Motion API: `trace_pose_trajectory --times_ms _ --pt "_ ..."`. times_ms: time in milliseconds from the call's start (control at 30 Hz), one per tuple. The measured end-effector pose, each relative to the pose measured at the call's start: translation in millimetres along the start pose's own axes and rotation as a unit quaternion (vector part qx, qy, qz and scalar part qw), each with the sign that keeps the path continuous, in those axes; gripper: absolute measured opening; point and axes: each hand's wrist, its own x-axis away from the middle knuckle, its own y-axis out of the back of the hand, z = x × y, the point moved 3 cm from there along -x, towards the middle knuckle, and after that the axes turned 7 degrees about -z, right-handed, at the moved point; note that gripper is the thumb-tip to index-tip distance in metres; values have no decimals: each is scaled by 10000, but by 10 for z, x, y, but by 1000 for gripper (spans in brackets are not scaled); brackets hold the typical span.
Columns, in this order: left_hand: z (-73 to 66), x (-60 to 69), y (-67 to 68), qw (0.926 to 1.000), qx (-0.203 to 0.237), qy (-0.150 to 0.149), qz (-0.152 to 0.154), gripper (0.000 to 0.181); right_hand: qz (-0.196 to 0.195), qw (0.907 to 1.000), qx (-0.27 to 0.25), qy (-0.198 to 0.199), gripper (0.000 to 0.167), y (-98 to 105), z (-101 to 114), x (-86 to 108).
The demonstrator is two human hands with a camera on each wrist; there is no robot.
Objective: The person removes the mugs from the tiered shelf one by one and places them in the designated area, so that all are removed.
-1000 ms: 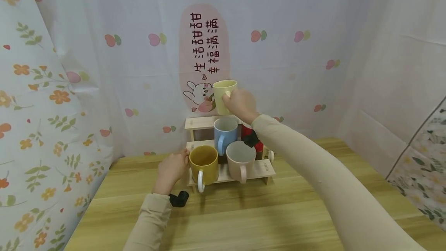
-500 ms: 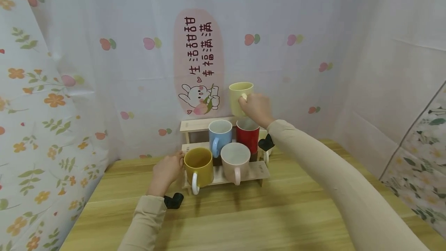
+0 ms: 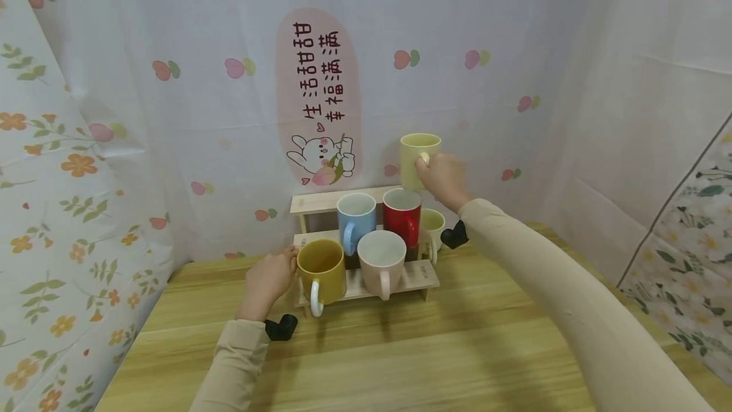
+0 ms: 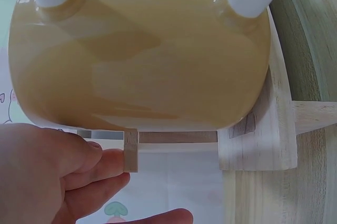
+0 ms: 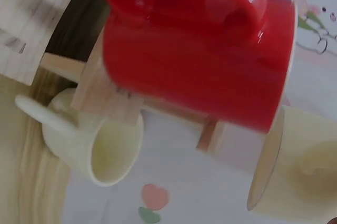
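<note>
High over the right end of the stepped wooden rack (image 3: 422,275), my right hand (image 3: 445,178) grips a pale yellow mug (image 3: 413,164) by its handle. The mug is upright and apart from the shelves. In the right wrist view that yellow mug (image 5: 300,166) is at the right edge, beside the red mug (image 5: 195,71). My left hand (image 3: 271,277) holds the rack's left side, beside the mustard mug (image 3: 323,272). The left wrist view has its thumb and fingers (image 4: 87,176) at a wooden strut (image 4: 130,153) under that mug.
A pink mug (image 3: 382,259) shares the lowest shelf with the mustard one. The blue mug (image 3: 356,215) and the red one stand on the middle shelf. Behind the rack's right end stands a cream mug (image 3: 433,224) on the wooden table (image 3: 400,361). A printed cloth hangs behind.
My right hand has carried the pale yellow mug rightward, from above the blue mug to above the red mug's right side. The left hand stays on the rack. The head view has shifted slightly.
</note>
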Motion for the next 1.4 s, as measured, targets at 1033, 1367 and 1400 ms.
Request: trace_pose_trajectory --times_ms 1033,1367,1400 --pt "7 20 -22 9999 110 73 44 38 475 9969 633 -17 50 -112 -1125 531" --pt "15 7 -13 9999 14 118 -44 38 641 9937 890 -244 51 -270 -1334 657" --pt "14 3 -17 9999 33 89 -54 38 683 9931 915 -277 51 -286 -1353 674"
